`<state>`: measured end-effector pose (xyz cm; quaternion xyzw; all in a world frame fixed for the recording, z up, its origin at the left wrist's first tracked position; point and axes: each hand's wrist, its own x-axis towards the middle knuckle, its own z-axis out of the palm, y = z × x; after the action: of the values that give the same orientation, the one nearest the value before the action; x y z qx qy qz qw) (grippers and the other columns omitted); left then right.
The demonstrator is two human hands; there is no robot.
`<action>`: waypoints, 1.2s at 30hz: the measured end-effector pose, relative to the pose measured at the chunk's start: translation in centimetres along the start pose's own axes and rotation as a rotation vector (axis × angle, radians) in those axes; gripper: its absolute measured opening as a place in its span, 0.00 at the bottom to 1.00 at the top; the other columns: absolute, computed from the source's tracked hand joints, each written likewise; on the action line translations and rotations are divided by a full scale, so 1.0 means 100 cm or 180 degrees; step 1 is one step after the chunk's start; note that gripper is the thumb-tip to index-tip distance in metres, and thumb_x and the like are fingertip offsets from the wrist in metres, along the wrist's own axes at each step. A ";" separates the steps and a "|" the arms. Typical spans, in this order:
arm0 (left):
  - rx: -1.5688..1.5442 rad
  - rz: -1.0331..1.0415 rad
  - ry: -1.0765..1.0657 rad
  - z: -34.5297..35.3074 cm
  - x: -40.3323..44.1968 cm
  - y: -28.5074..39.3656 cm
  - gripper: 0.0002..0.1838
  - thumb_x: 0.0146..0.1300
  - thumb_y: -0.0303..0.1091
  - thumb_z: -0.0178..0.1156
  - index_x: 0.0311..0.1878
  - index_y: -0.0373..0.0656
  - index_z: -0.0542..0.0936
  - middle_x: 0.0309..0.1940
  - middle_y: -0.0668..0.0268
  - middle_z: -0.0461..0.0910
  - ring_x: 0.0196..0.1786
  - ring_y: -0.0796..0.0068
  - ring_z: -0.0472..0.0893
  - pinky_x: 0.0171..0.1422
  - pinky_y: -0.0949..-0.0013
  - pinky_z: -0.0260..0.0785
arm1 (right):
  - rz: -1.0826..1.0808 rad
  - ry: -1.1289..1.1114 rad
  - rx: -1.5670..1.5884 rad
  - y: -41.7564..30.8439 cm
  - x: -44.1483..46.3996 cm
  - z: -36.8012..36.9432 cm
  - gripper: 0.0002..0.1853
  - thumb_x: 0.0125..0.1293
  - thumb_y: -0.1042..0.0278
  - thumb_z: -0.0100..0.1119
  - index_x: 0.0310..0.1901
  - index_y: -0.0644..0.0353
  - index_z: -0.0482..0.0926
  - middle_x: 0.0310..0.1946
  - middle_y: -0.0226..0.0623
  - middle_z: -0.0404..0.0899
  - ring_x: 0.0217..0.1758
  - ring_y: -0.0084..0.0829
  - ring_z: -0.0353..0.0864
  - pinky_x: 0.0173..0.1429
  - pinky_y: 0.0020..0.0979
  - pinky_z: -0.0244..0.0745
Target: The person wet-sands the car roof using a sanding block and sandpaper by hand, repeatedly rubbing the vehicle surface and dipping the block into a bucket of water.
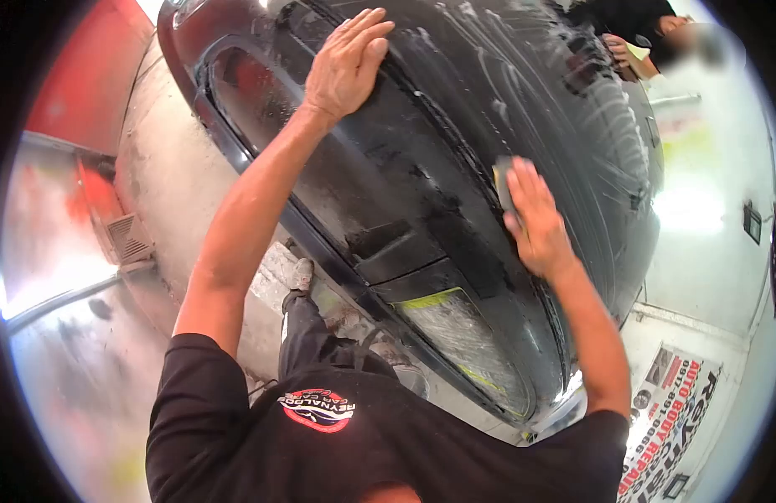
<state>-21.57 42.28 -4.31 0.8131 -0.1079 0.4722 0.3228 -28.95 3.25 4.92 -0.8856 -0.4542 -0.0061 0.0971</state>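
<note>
A dark car body (380, 168), wet and streaked with whitish suds on its hood, fills the middle of the head view. My left hand (346, 67) lies flat on the panel near the top, fingers stretched out and holding nothing. Lower and to the right, my right hand (535, 210) presses a thin grey pad (504, 184) with a yellowish edge against the hood, beside the long panel seam. The palm side of this hand is hidden. A light covered with clear film and yellow-green tape (459, 331) sits below my hands.
At the upper right another person (627, 21) in dark clothing has a hand by the car, holding something pale yellow. A bucket (411, 380) stands on the floor near my legs. A printed banner (669, 411) is at the lower right, and a red panel (82, 67) at the upper left.
</note>
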 end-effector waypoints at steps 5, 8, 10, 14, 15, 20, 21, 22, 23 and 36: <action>-0.0188 -0.0307 -0.0288 -0.016 0.006 0.013 0.26 0.83 0.43 0.45 0.66 0.30 0.78 0.71 0.40 0.73 0.77 0.43 0.69 0.84 0.50 0.55 | -0.1231 0.1124 -0.0330 -0.004 0.242 0.057 0.25 0.77 0.59 0.55 0.65 0.72 0.74 0.69 0.57 0.73 0.73 0.54 0.70 0.77 0.46 0.66; -0.0070 -0.0313 -0.0209 -0.013 0.007 0.015 0.27 0.82 0.44 0.46 0.68 0.30 0.75 0.72 0.40 0.72 0.78 0.42 0.68 0.84 0.50 0.55 | -0.0589 0.0619 0.0291 -0.028 0.273 0.055 0.22 0.77 0.59 0.54 0.63 0.68 0.77 0.68 0.54 0.75 0.71 0.53 0.73 0.75 0.48 0.68; -0.0099 -0.0322 -0.0352 -0.015 0.007 0.017 0.28 0.82 0.44 0.46 0.71 0.30 0.73 0.73 0.40 0.71 0.79 0.42 0.66 0.85 0.51 0.53 | -0.1131 0.1202 -0.0172 0.001 0.242 0.068 0.23 0.75 0.58 0.58 0.63 0.67 0.77 0.69 0.51 0.75 0.71 0.54 0.73 0.75 0.48 0.68; 0.0309 -0.0137 -0.0098 0.000 0.002 0.008 0.23 0.83 0.48 0.48 0.66 0.44 0.82 0.70 0.56 0.79 0.77 0.58 0.72 0.82 0.57 0.62 | -0.0090 0.0303 0.0042 0.006 0.024 0.009 0.27 0.77 0.63 0.56 0.74 0.63 0.70 0.79 0.50 0.64 0.83 0.50 0.61 0.85 0.48 0.56; 0.0303 -0.0094 -0.0168 0.002 0.002 0.007 0.24 0.83 0.48 0.48 0.65 0.43 0.83 0.69 0.56 0.79 0.77 0.57 0.72 0.82 0.56 0.61 | 0.0209 0.0187 0.0060 0.008 -0.027 0.000 0.29 0.77 0.64 0.56 0.77 0.62 0.67 0.80 0.49 0.62 0.84 0.50 0.58 0.86 0.49 0.53; 0.0233 -0.0120 -0.0459 -0.003 0.006 0.007 0.25 0.83 0.49 0.47 0.62 0.40 0.84 0.66 0.55 0.81 0.75 0.57 0.74 0.82 0.54 0.61 | 0.0134 0.0280 0.0004 0.025 0.005 0.000 0.31 0.77 0.64 0.54 0.78 0.63 0.65 0.80 0.52 0.61 0.84 0.51 0.57 0.86 0.48 0.51; 0.0175 -0.0207 -0.0573 -0.005 0.003 0.008 0.26 0.83 0.50 0.46 0.62 0.40 0.84 0.66 0.55 0.81 0.76 0.57 0.74 0.82 0.54 0.61 | -0.0019 0.0264 -0.0048 0.028 0.055 0.005 0.30 0.78 0.63 0.53 0.77 0.65 0.65 0.79 0.54 0.62 0.84 0.52 0.58 0.85 0.48 0.53; 0.0159 -0.0145 -0.0460 -0.004 0.003 0.008 0.25 0.83 0.48 0.47 0.58 0.39 0.86 0.63 0.54 0.83 0.74 0.56 0.75 0.81 0.53 0.63 | -0.0206 0.0328 -0.0065 0.036 0.108 0.014 0.28 0.78 0.62 0.53 0.75 0.66 0.67 0.79 0.54 0.63 0.82 0.53 0.61 0.85 0.48 0.54; 0.0149 -0.0166 -0.0466 -0.004 0.002 0.006 0.24 0.83 0.47 0.47 0.57 0.39 0.87 0.63 0.54 0.84 0.73 0.56 0.76 0.81 0.53 0.63 | -0.0414 0.0506 -0.0083 0.043 0.161 0.023 0.27 0.79 0.60 0.53 0.72 0.68 0.70 0.76 0.55 0.66 0.81 0.54 0.63 0.84 0.47 0.57; 0.0059 -0.0228 -0.0229 0.000 0.000 0.009 0.25 0.83 0.47 0.47 0.51 0.36 0.88 0.58 0.53 0.87 0.69 0.54 0.81 0.77 0.54 0.70 | -0.0319 0.0118 -0.0059 0.027 0.086 0.010 0.31 0.76 0.62 0.57 0.77 0.63 0.66 0.80 0.52 0.62 0.83 0.53 0.60 0.84 0.49 0.56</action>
<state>-22.01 41.65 -3.95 0.8359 -0.0859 0.4318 0.3278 -21.87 8.78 4.38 -0.8624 -0.4959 -0.0316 0.0969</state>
